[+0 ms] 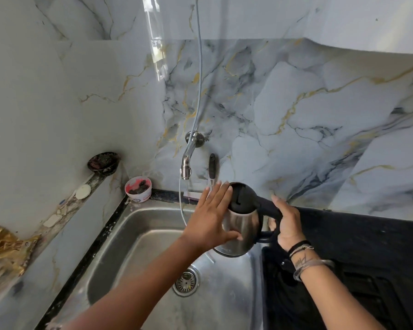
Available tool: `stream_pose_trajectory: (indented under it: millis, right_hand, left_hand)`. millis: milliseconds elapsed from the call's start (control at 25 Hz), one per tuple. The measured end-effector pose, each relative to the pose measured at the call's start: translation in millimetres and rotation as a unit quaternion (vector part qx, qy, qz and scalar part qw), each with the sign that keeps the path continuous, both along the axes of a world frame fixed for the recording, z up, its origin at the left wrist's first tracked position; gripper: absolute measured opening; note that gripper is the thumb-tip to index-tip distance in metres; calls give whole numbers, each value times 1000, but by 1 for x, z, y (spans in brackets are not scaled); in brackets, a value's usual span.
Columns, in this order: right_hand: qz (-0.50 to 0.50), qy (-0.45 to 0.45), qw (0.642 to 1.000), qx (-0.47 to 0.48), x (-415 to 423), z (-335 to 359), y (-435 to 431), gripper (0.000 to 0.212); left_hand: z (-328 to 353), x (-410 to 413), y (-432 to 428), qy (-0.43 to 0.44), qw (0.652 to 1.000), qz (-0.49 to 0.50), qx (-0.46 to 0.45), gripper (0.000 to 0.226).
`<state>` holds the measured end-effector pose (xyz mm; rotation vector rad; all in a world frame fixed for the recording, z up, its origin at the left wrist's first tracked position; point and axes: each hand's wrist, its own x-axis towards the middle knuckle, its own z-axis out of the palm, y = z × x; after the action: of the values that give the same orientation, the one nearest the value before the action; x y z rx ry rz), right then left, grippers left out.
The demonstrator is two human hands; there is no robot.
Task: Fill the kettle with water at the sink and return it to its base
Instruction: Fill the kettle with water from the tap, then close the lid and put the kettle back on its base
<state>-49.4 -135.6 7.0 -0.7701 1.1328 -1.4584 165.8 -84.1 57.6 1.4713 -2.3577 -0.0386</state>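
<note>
Right hand [287, 225] is being wrapped tight around the black handle of the kettle [242, 220], which is being held up over the right side of the sink [134, 236], lid apparently still down. Left hand [210, 219] is being kept flat and unclenched, fingers spread against the steel body, nothing gripped. No water is being seen running from the tap [187, 160] tbh, so filling probably isn't being started yet. Next, the lid is likely needing to be popped and the kettle shifted left under the spout. Stuff being kept close by: a thin hose [182, 206] dangling off the tap, a brush [212, 167] against the wall, and a scrubber tub [138, 189] on the worktop corner.
</note>
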Motion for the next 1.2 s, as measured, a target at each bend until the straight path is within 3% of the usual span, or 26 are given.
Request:
stream_pose_trajectory:
  millis: [80,200,320,400,480,520,600,680,880,1200]
  right_hand:
    - [-17,-7,999,-26,-22,10,12,22]
    - [-32,31,998,-50,-59,24,27,27]
    - [-37,44,997,-51,-103,25,46,24]
    - [-26,46,997,-59,-128,18,56,23]
    - [-13,45,997,-53,-156,8,64,22]
    - [-4,49,998,-41,-166,0,68,25]
    - [15,59,998,-19,-181,-18,76,41]
    - [21,60,998,0,-192,-40,83,54]
    - [42,50,998,14,-207,-70,92,66]
    - [46,121,991,13,-213,-67,101,51]
  left_hand:
    - [5,-22,14,28,999,-4,-17,120]
    - [7,-57,30,50,997,11,-56,109]
    - [-6,-100,44,62,996,-4,-64,113]
    - [-19,-123,52,130,991,34,-20,130]
    - [-35,-152,62,261,959,81,81,149]
    - [-44,-161,67,328,929,75,152,148]
    - [-71,-173,73,394,890,55,222,123]
    - [-95,-181,82,400,883,69,234,113]
    - [-122,-196,91,416,870,96,248,118]
    - [-121,-202,93,367,891,103,247,114]
